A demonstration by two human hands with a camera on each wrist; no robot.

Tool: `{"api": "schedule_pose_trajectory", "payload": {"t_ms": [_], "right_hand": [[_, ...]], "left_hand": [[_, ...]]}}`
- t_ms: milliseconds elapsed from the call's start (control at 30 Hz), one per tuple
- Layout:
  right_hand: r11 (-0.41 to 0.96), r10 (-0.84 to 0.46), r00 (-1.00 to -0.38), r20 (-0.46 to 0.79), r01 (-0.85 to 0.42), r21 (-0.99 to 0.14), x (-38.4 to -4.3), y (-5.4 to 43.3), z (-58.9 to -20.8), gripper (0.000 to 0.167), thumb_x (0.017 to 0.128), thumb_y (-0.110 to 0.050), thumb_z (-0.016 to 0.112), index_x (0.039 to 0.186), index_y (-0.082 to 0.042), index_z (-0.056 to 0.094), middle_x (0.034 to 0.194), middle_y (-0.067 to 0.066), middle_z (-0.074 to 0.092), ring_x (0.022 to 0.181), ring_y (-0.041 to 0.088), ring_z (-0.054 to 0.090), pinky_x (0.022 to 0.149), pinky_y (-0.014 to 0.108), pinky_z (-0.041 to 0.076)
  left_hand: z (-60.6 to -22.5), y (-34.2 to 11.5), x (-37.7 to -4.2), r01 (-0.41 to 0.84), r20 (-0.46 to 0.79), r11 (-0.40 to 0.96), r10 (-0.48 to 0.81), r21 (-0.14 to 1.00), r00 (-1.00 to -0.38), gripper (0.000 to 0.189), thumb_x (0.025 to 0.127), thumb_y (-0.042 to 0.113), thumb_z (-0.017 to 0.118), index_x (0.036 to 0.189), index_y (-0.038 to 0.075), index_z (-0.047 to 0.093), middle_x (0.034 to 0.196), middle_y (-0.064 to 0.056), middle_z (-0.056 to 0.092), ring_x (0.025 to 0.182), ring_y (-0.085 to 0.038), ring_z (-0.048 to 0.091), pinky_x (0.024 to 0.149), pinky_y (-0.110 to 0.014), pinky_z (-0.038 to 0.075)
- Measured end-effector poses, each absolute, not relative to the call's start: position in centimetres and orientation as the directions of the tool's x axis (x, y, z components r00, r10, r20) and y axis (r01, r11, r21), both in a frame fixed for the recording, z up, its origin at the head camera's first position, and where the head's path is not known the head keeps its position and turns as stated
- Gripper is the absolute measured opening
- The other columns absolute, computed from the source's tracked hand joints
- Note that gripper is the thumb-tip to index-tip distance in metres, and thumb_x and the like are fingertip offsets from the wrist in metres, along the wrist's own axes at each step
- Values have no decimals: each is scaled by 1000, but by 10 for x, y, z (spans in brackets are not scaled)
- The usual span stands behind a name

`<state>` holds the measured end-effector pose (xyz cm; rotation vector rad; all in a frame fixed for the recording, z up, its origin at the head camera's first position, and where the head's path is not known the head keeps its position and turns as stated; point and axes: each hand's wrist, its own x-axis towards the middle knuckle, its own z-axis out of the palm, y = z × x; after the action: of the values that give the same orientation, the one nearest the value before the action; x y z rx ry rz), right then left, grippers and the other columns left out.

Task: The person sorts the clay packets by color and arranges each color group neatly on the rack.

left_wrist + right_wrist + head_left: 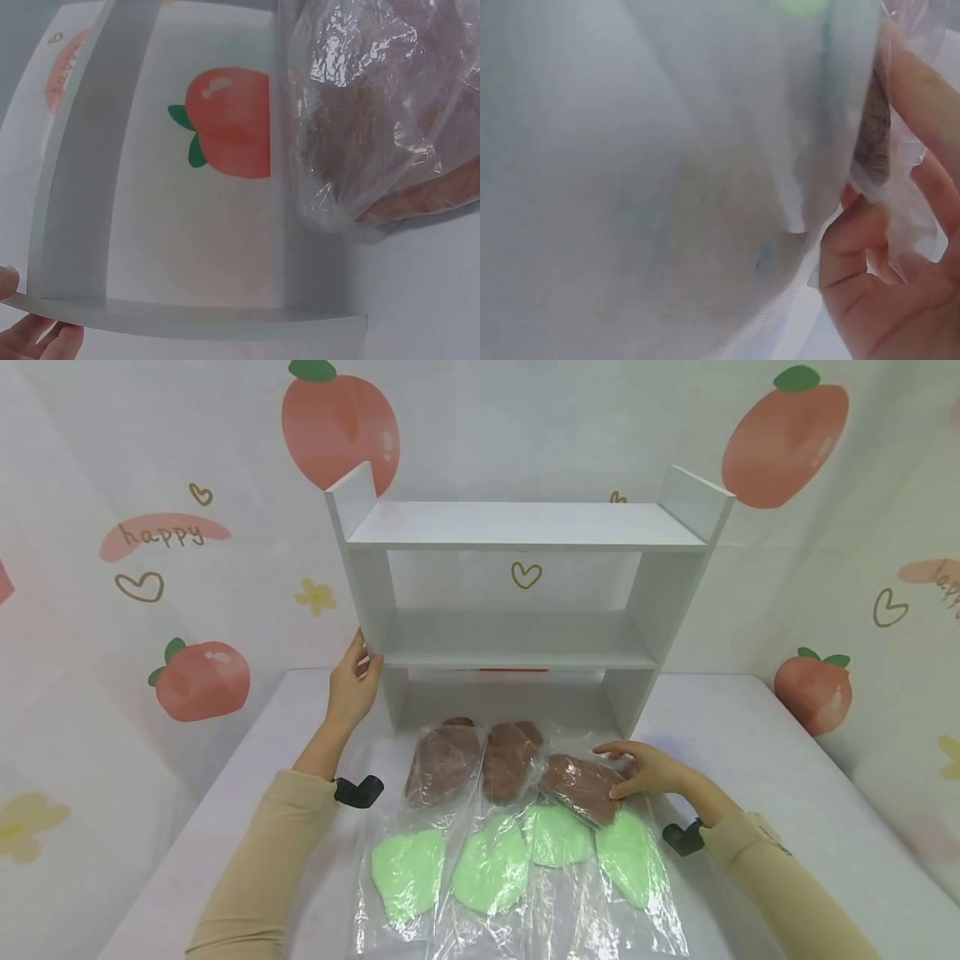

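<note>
Nearest: four pale green pieces (408,872) in a row under clear plastic film (551,910), flat on a white-covered table (720,718); whether they share bags with the brown pieces beyond cannot be told. To the right: one right hand (648,768), beige sleeve (783,877), black wrist mount (684,837); thumb and fingers pinch the clear wrapping about the right-hand brown piece (576,783), which lies aslant beside its fellows. To its left, in line: a middle brown piece (512,762) and a left brown piece (444,764), both wrapped, untouched, close before the shelf's lower opening; whether they reach inside is unclear. Slightly farther, left: one left hand (351,689), its thumb and fingers gripping the left upright (371,581) of the shelf unit. Behind the row: one white shelf unit (525,527), upright, with top and middle boards. Far: a white backdrop (480,427), printed with red fruit, hearts and "happy". Condition of the work, by judgement: early; the unit is up and steadied, one brown piece is grasped, two remain to be handled, and no wrapped piece rests on the upper boards.
</note>
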<state>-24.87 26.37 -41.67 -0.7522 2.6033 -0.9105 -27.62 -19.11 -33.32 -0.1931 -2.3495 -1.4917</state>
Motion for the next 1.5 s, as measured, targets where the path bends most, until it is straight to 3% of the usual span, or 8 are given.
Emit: {"api": "schedule_pose_trajectory", "payload": {"t_ms": [233, 367, 500, 633, 800, 1067, 1367, 1500], "right_hand": [[642, -596, -801, -57, -433, -632, -249, 264, -417, 61, 75, -23, 77, 127, -1, 54, 131, 29, 51, 119, 53, 46, 98, 63, 42], [606, -624, -781, -20, -467, -645, -250, 266, -417, 60, 79, -21, 74, 130, 0, 50, 109, 23, 63, 93, 31, 63, 81, 43, 56], [546, -651, -758, 31, -497, -675, -250, 268, -416, 57, 84, -17, 69, 132, 3, 46, 92, 17, 63, 68, -2, 51, 57, 19, 49], [495, -662, -745, 85, -520, -696, -248, 269, -411, 52, 88, -12, 64, 132, 5, 44, 116, 25, 59, 80, -2, 57, 60, 19, 53], [468, -653, -755, 67, -471, -747, -245, 271, -400, 49, 90, -10, 60, 133, 6, 44, 100, 25, 59, 71, 2, 60, 59, 23, 58], [411, -661, -747, 75, -444, -796, -240, 275, -382, 42, 92, -7, 56, 130, 8, 46, 124, 38, 46, 72, 2, 65, 64, 26, 61], [399, -648, -743, 166, -517, -757, -233, 276, -364, 35, 90, -4, 58, 123, 8, 54, 112, -16, 60, 58, 1, 62, 59, 29, 60], [396, -640, -747, 181, -522, -756, -231, 278, -357, 35, 89, -3, 59, 121, 8, 55, 107, -22, 61, 62, 3, 65, 59, 28, 61]], "left_hand": [[-333, -190, -276, 301, 371, 434, -84, 849, -925, 58, 98, 12, 44, 150, 17, 20, 150, -21, 30, 125, -45, 46, 106, -47, 44], [-332, -189, -275, 294, 361, 422, -87, 857, -928, 58, 98, 14, 44, 150, 19, 19, 151, -19, 29, 126, -44, 46, 107, -46, 43], [-332, -189, -274, 291, 357, 417, -87, 861, -930, 58, 98, 14, 44, 150, 19, 19, 151, -20, 30, 126, -44, 45, 107, -47, 43], [-333, -191, -276, 299, 369, 432, -86, 851, -926, 57, 98, 12, 44, 150, 17, 20, 150, -21, 31, 125, -44, 46, 106, -47, 44], [-336, -192, -278, 305, 384, 456, -88, 836, -919, 56, 98, 11, 44, 150, 14, 21, 150, -20, 31, 125, -45, 46, 104, -48, 45], [-336, -191, -278, 299, 384, 449, -110, 842, -917, 55, 98, 10, 44, 149, 11, 23, 151, -19, 29, 125, -44, 47, 104, -47, 45], [-336, -189, -278, 298, 391, 453, -125, 840, -912, 55, 97, 8, 46, 148, 12, 25, 148, -21, 34, 124, -43, 48, 102, -46, 47], [-337, -189, -279, 306, 401, 454, -127, 837, -907, 55, 97, 7, 46, 148, 11, 25, 149, -20, 33, 125, -42, 48, 102, -46, 47]]}}
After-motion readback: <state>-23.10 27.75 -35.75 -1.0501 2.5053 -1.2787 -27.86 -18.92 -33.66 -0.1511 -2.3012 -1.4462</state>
